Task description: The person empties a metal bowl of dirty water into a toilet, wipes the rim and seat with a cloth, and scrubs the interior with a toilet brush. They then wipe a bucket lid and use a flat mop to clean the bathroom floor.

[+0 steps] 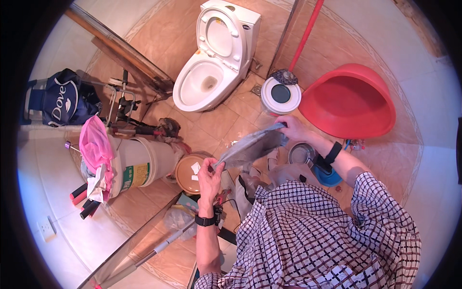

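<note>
- Left hand: grip pinched, thumb and fingers on the near-left end of a grey sheet; black band on the wrist
- Right hand: grip pinched too, holding the far-right end of the same sheet; dark watch-like band on that wrist
- Grey sheet: stretched slantwise between the two hands, raised in front of the body above the tiled floor; thin, looks like cloth – exact material can't be told
- Person: checked shirt, short sleeves; body fills the lower middle
- Ahead: white toilet, lid and seat up, bowl open
- Right of toilet: white round container with a dark round middle on top; dark shaggy bundle at its far edge, red pole rising from there
- Further right: big red basin, tipped, its opening toward the camera; just beside the container
- Below right forearm: round metal pan; blue basin near it, partly hidden by the arm
- Left: pale bucket on its side; pink mesh over its left end; navy bag and folding metal cart behind
- Beside left hand: brown round lid with white scraps on it; clear plastic bag lower down, grey pole slanting past it
</note>
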A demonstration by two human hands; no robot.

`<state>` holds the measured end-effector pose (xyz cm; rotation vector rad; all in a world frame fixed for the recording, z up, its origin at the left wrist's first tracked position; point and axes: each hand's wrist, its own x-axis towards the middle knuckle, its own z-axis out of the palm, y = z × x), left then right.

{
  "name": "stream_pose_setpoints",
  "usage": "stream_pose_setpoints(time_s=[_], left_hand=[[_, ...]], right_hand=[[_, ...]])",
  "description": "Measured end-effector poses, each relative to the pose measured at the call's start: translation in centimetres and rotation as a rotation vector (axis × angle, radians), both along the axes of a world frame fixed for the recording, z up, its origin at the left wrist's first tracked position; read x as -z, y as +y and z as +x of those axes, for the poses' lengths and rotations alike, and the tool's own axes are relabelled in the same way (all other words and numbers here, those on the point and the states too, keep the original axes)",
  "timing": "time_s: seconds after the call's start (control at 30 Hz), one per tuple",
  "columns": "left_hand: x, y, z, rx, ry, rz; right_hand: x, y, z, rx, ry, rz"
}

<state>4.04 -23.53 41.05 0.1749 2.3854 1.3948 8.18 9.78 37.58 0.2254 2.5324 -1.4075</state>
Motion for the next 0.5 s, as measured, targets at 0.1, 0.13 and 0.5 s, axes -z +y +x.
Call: stream_pose_setpoints(time_s=[0.1,0.13,0.5], left_hand=[[-1.5,0.4,-0.6,0.001,-0.099,0.228],[-2.8,0.5,-0.9,-0.014,-0.18,0.38],[-3.0,-1.3,-4.1,0.107,-0.034,0.489]], right_hand=[[1.4,1.9,1.2,0.031,-0.121,-0.291],[0.7,1.9,0.9,0.029,-0.12,-0.293],[-0.4,1.1,-2.8,-0.096,-0.027,-0.546]])
